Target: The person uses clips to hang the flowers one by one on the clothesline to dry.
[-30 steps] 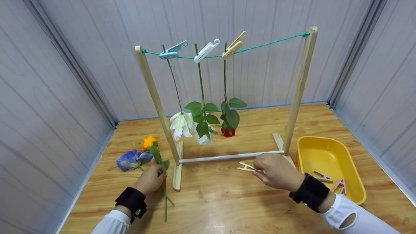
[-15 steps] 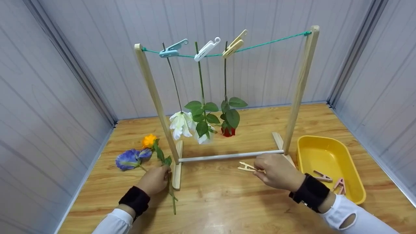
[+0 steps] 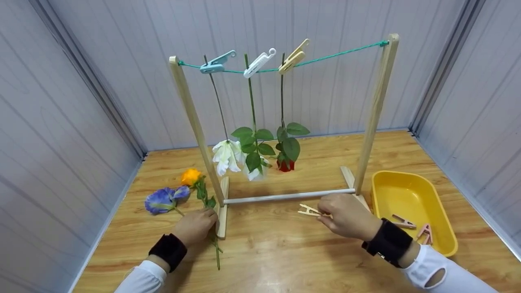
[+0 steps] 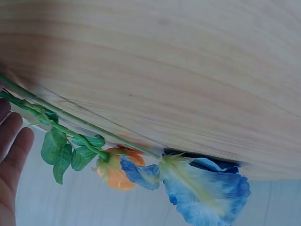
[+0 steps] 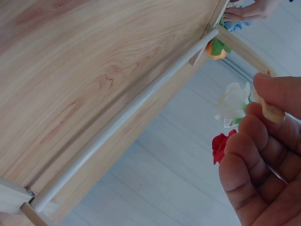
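My left hand [image 3: 196,226] grips the stem of an orange flower [image 3: 190,178] at the left foot of a wooden frame; its fingertips lie at the left edge of the left wrist view. A blue-purple flower [image 4: 207,193] lies beside it on the table, its stem running under the same hand. My right hand [image 3: 344,215] pinches a cream clothespin [image 3: 308,210] between thumb and forefinger, in front of the frame's white bar. Above, a white lily-like flower [image 3: 227,156], a white flower [image 3: 256,171] and a red rose [image 3: 285,164] hang head down from a green cord.
Blue [image 3: 212,67], white [image 3: 257,65] and yellow [image 3: 291,61] clothespins clip the stems to the cord [image 3: 342,53] between two wooden posts. A yellow tray [image 3: 401,191] with pink clothespins [image 3: 425,233] stands at the right. Pale panel walls enclose the table.
My left hand has shifted slightly to the right and the orange flower's stem has moved with it, its bloom turning a little. The right hand with the clothespin has stayed put.
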`<state>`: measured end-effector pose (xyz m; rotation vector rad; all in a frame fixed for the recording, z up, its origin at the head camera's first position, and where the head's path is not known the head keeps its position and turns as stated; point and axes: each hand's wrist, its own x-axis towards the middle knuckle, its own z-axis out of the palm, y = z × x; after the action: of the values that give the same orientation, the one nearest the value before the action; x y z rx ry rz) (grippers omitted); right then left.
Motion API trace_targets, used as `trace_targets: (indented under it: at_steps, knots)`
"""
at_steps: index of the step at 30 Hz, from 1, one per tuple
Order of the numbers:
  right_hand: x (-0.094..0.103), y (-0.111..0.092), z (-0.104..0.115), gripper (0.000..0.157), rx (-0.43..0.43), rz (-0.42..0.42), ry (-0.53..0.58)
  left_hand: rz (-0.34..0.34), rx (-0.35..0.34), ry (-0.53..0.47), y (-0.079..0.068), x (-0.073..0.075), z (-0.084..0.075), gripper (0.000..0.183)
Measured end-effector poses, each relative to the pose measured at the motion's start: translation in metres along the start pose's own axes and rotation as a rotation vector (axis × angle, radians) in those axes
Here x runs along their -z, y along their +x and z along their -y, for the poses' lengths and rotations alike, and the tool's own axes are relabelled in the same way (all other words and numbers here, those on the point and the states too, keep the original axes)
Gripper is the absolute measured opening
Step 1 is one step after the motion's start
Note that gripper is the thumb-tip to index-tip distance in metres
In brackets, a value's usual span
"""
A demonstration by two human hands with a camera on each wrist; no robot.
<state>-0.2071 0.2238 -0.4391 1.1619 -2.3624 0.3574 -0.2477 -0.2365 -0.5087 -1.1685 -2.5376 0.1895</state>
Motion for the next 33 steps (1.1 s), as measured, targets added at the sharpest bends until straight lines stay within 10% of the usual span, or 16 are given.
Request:
trace_targets:
  at_steps: [16, 26, 33]
  knots:
    - [0.003, 0.002, 0.001, 0.027, -0.008, 0.020, -0.012, 0.084, -0.071, -0.023, -0.004, 0.002, 0.013, 0.019]
    - [-0.001, -0.002, 0.001, 0.029, 0.000, -0.006, -0.024, -0.039, -0.089, 0.019, -0.008, 0.006, 0.015, 0.008]
    - [-0.002, -0.003, 0.001, 0.029, 0.004, -0.012, -0.005, -0.222, -0.084, 0.102, -0.005, 0.017, 0.024, 0.037]
